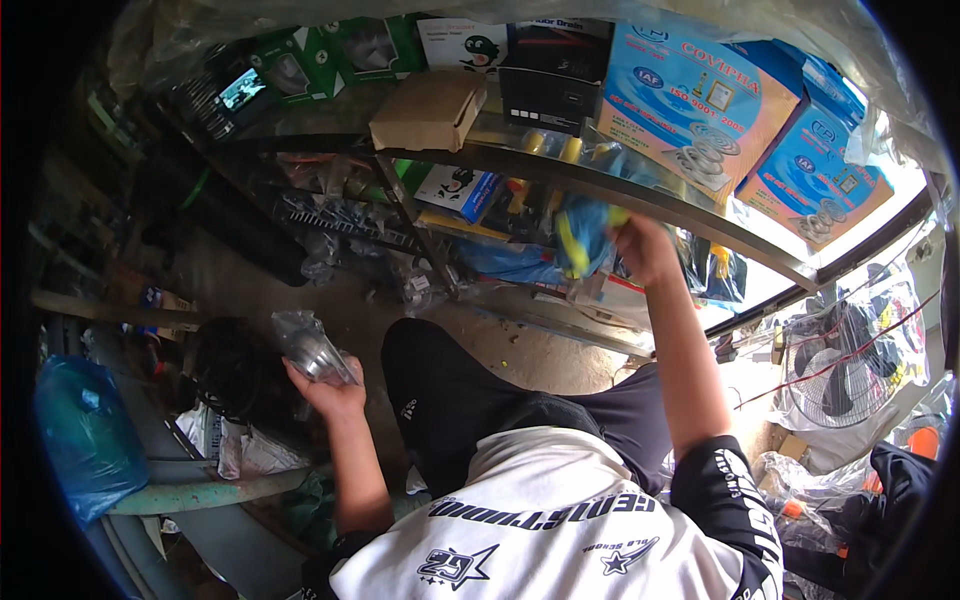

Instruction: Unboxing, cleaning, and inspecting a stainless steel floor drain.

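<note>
My left hand [335,392] is raised at the left with its palm up. Its fingers hold a round, shiny metal part [318,356] in a clear plastic bag, which looks like a drain fitting. My right hand [645,250] reaches forward to the front of the glass display case [600,190]. In its fingers is a soft-looking blue and yellow-green thing [585,237], smeared by motion, and its exact kind cannot be made out. Behind it, bagged goods and small boxes fill the lower shelf.
On the case's top stand a brown cardboard box [430,108], a black box [556,80], green boxes [375,48] and large blue printed boxes [690,110]. A fan [835,365] is at the right, with red wires before it. A blue plastic bag [88,435] lies left.
</note>
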A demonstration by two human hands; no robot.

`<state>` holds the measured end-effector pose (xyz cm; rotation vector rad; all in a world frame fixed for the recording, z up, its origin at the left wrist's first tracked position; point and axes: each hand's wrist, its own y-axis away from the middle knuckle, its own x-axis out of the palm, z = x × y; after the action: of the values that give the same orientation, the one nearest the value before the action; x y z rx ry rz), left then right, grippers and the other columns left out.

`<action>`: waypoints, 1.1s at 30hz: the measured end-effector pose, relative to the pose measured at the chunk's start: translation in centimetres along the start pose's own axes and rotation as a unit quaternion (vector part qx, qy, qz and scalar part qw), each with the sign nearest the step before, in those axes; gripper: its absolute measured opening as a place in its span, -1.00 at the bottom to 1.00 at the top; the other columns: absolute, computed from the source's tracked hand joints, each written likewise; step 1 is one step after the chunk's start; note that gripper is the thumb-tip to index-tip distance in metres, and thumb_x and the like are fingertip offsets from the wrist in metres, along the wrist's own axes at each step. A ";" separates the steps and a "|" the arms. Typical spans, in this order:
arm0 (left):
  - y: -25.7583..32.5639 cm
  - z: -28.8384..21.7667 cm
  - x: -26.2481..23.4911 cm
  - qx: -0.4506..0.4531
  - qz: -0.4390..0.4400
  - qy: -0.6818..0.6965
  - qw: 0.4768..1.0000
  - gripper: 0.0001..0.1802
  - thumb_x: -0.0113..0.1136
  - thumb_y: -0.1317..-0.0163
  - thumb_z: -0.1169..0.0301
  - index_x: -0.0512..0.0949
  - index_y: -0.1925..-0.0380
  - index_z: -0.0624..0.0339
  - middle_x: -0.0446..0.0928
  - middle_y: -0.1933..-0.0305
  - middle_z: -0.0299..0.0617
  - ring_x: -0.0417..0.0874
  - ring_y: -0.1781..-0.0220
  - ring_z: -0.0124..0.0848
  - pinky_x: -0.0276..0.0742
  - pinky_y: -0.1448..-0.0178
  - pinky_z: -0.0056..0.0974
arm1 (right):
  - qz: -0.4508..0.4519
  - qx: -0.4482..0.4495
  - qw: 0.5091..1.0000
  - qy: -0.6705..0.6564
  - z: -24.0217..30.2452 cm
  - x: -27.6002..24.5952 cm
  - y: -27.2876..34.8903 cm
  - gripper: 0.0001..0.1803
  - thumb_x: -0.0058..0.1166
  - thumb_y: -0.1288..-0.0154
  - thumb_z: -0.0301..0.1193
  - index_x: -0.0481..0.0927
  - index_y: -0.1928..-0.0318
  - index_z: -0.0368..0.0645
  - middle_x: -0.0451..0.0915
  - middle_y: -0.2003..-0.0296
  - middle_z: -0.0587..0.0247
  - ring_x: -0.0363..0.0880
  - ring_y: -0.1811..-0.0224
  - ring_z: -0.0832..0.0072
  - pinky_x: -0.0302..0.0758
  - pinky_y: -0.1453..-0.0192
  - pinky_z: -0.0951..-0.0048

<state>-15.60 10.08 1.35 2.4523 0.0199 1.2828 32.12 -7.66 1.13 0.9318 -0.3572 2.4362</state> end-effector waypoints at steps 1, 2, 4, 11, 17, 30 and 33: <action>0.3 -0.4 -0.9 0.002 0.014 -0.011 1.000 -0.52 0.21 -0.11 -0.27 0.61 0.28 -0.16 0.59 0.45 -0.48 0.54 0.52 -0.43 0.40 0.48 -0.30 | -0.035 -0.097 0.994 -0.042 -0.2 0.7 -1.4 -0.69 0.05 -0.42 -0.30 0.50 -0.07 -0.17 0.58 -0.04 0.09 0.54 -0.14 0.33 0.50 -0.21 0.27; 0.6 -0.4 -1.2 0.008 0.012 -0.007 1.000 -0.52 0.21 -0.11 -0.27 0.61 0.28 -0.16 0.59 0.45 -0.48 0.54 0.52 -0.43 0.40 0.48 -0.30 | -0.078 -0.128 0.984 -0.093 -0.5 0.6 -2.1 -0.67 0.05 -0.41 -0.31 0.48 -0.10 -0.16 0.58 -0.04 0.07 0.54 -0.13 0.31 0.49 -0.21 0.27; 1.4 0.0 -1.2 0.001 -0.006 -0.012 1.000 -0.51 0.20 -0.11 -0.28 0.60 0.26 -0.18 0.59 0.41 -0.49 0.54 0.52 -0.44 0.40 0.49 -0.30 | -0.114 -0.153 0.971 -0.144 -1.8 1.3 -3.1 -0.65 0.05 -0.41 -0.32 0.46 -0.13 -0.15 0.58 -0.04 0.05 0.55 -0.12 0.28 0.49 -0.22 0.28; 2.0 -0.2 -1.9 0.023 -0.005 -0.044 0.999 -0.47 0.14 -0.16 -0.28 0.57 0.11 -0.18 0.61 0.26 -0.48 0.61 0.35 -0.42 0.49 0.40 -0.25 | -0.117 0.003 0.980 0.161 -11.2 12.1 -1.7 -0.28 0.19 -0.32 -0.26 0.17 -0.37 -0.24 0.49 -0.09 -0.02 0.57 -0.05 0.30 0.57 -0.06 0.32; 3.2 2.5 -3.8 0.011 0.068 -0.057 0.996 -0.37 -0.11 -0.38 -0.13 0.40 -0.23 0.07 0.49 -0.19 -0.17 0.51 -0.23 -0.20 0.43 -0.30 -0.02 | -0.185 -0.030 0.911 0.367 -19.0 15.6 -9.3 0.09 0.40 -0.10 -0.12 -0.06 -0.46 -0.09 0.27 -0.28 -0.11 0.34 -0.30 0.03 0.43 -0.26 0.06; 3.5 1.1 -5.9 0.023 0.008 -0.029 0.999 -0.43 -0.16 -0.44 -0.05 0.43 -0.21 0.11 0.50 -0.21 -0.18 0.52 -0.23 -0.20 0.41 -0.31 0.00 | -0.272 0.050 0.942 0.193 -16.8 19.8 -7.6 -0.03 0.38 0.01 -0.49 0.08 -0.37 -0.04 0.39 -0.20 0.13 0.43 -0.21 0.19 0.41 -0.23 0.10; 3.6 0.3 -4.8 0.033 0.034 -0.052 0.998 -0.44 -0.16 -0.46 -0.04 0.43 -0.20 0.14 0.49 -0.22 -0.17 0.51 -0.24 -0.21 0.41 -0.31 -0.02 | -0.198 0.075 0.954 0.211 -15.7 18.8 -4.3 -0.21 0.32 -0.05 -0.51 0.20 -0.28 -0.07 0.47 -0.11 0.17 0.47 -0.16 0.25 0.47 -0.11 0.06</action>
<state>-18.78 5.76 -1.43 2.5925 -0.0508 1.1994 13.86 9.14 2.75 0.4583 0.1581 2.2234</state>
